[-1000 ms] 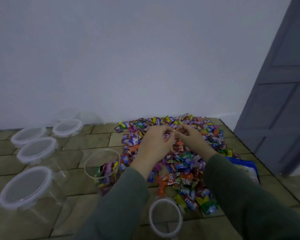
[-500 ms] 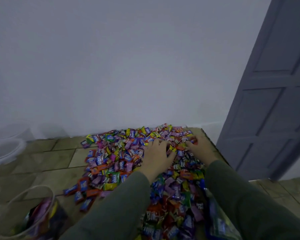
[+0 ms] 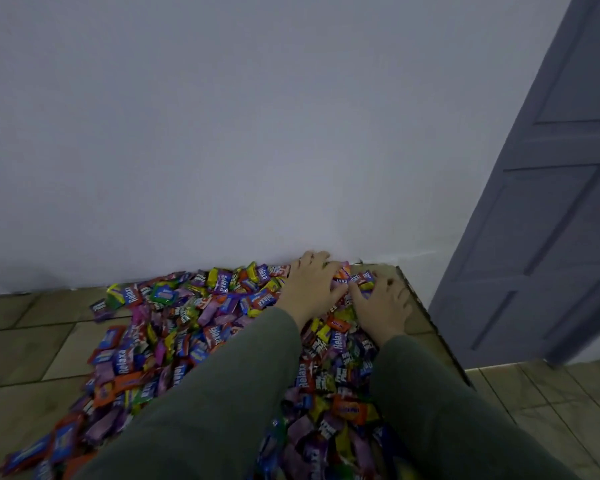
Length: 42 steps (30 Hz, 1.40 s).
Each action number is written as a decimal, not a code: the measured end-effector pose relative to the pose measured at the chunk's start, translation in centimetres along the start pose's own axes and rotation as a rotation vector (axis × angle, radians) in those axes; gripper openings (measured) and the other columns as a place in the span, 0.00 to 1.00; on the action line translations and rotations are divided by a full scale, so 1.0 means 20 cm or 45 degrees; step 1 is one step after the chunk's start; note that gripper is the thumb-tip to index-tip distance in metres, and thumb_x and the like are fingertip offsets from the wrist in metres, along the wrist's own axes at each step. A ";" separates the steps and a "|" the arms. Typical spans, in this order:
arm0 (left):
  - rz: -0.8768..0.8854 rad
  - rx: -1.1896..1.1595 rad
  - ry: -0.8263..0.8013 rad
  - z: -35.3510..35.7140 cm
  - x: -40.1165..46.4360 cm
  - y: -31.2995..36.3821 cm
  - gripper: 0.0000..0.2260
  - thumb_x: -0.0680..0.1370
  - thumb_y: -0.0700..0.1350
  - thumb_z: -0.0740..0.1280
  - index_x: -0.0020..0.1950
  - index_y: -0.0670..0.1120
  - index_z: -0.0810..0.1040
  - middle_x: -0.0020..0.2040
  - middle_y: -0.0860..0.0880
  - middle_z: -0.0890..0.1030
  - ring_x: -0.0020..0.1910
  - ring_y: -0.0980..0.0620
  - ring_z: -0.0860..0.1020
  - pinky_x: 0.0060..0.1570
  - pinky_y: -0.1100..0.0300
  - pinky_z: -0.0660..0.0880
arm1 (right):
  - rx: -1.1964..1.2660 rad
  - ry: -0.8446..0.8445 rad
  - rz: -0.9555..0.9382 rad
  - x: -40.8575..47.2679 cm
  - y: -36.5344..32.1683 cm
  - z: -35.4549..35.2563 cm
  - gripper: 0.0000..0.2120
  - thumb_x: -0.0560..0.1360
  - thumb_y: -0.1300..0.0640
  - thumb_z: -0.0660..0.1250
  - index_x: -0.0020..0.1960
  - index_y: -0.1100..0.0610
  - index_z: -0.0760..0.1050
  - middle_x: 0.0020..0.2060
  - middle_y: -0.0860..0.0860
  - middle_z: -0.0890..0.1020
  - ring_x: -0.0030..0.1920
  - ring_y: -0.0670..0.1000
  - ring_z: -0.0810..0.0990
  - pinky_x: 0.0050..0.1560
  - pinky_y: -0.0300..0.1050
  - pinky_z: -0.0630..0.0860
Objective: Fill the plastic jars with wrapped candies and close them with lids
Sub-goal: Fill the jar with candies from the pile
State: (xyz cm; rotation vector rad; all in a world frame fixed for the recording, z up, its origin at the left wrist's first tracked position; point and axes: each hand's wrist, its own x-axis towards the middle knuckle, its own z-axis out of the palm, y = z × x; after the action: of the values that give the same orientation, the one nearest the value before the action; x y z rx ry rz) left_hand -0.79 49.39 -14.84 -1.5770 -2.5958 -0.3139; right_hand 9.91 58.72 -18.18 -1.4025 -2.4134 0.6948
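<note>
A wide heap of wrapped candies [image 3: 194,341] in many colours covers the floor from the wall toward me. My left hand [image 3: 310,285] lies on the heap's far edge by the wall, its fingers bent down over candies. Just to its right, my right hand [image 3: 381,303] claws into the heap with curled fingers. A few candies [image 3: 347,280] sit bunched between the two hands. Both green sleeves stretch across the heap and hide its middle. No jar or lid is in view.
A white wall [image 3: 257,133] rises straight behind the heap. A grey panelled door [image 3: 548,237] stands at the right. The heap lies on a tile-patterned sheet whose right edge [image 3: 430,323] runs close to my right hand. Brown floor tiles [image 3: 551,410] lie beyond it.
My view has swung right and forward, so the jars and lids have left the frame. Both hands have moved from the heap's middle to its far edge by the wall, and their fingers have curled.
</note>
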 end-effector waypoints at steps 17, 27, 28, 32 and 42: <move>0.063 0.002 -0.227 0.10 0.10 -0.23 0.24 0.80 0.54 0.57 0.75 0.50 0.62 0.72 0.47 0.66 0.69 0.43 0.62 0.68 0.47 0.65 | -0.191 -0.130 -0.449 0.19 -0.09 0.10 0.29 0.78 0.39 0.56 0.75 0.46 0.57 0.72 0.52 0.63 0.68 0.59 0.61 0.66 0.56 0.59; 0.004 0.019 -0.300 0.02 0.05 -0.32 0.21 0.84 0.53 0.54 0.74 0.45 0.62 0.68 0.43 0.71 0.67 0.45 0.68 0.63 0.51 0.67 | -0.078 -0.064 -0.583 0.16 -0.16 0.16 0.25 0.77 0.37 0.57 0.69 0.48 0.66 0.63 0.50 0.70 0.62 0.55 0.67 0.59 0.53 0.68; -0.001 0.021 -0.301 0.01 0.05 -0.32 0.20 0.84 0.52 0.55 0.73 0.44 0.63 0.68 0.43 0.71 0.67 0.45 0.69 0.64 0.51 0.67 | -0.084 -0.078 -0.625 0.16 -0.17 0.17 0.26 0.77 0.37 0.58 0.71 0.46 0.63 0.64 0.50 0.70 0.63 0.55 0.67 0.59 0.54 0.69; 0.018 0.081 -0.229 -0.02 0.03 -0.32 0.16 0.84 0.47 0.56 0.70 0.42 0.66 0.66 0.43 0.71 0.65 0.45 0.69 0.62 0.55 0.65 | -0.216 -0.108 -0.663 0.15 -0.21 0.18 0.26 0.76 0.38 0.59 0.72 0.46 0.64 0.61 0.51 0.70 0.62 0.55 0.69 0.58 0.53 0.69; -0.059 -0.088 0.094 -0.04 -0.01 -0.35 0.08 0.83 0.41 0.58 0.61 0.43 0.70 0.55 0.46 0.73 0.53 0.48 0.71 0.50 0.61 0.67 | 0.215 -0.112 -0.698 0.12 -0.26 0.19 0.14 0.79 0.44 0.59 0.48 0.54 0.72 0.38 0.50 0.79 0.40 0.52 0.77 0.39 0.47 0.71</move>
State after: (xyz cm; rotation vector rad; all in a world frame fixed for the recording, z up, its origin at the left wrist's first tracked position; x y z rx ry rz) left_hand -6.92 46.00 -14.92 -1.4976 -2.5947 -0.4617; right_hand 3.08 57.64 -18.66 -0.6075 -2.5595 0.7957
